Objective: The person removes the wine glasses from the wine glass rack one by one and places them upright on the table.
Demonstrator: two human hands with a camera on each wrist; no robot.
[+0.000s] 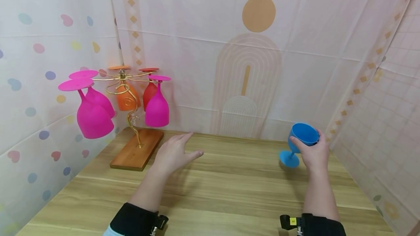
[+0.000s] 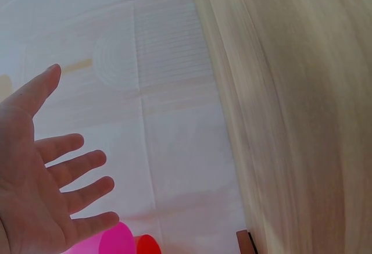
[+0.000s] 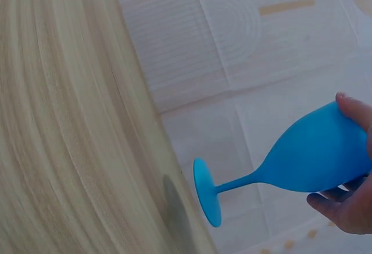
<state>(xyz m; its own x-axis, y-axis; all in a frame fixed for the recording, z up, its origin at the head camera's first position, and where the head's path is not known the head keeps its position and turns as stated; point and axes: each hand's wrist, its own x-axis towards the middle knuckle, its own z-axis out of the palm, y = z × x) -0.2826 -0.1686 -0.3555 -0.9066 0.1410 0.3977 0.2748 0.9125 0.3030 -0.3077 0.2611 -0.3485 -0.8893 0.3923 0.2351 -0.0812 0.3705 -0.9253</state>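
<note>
Right hand is gripping a blue goblet, foot toward seven o'clock; empty, splayed left hand is hovering nearer the rack at its ten o'clock.

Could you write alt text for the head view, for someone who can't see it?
A person's right hand grips a blue goblet by its bowl at the right of a wood-grain table. The empty left hand is open near a gold wire rack at left, from which three pink goblets, an orange goblet and a red goblet hang upside down.
</note>
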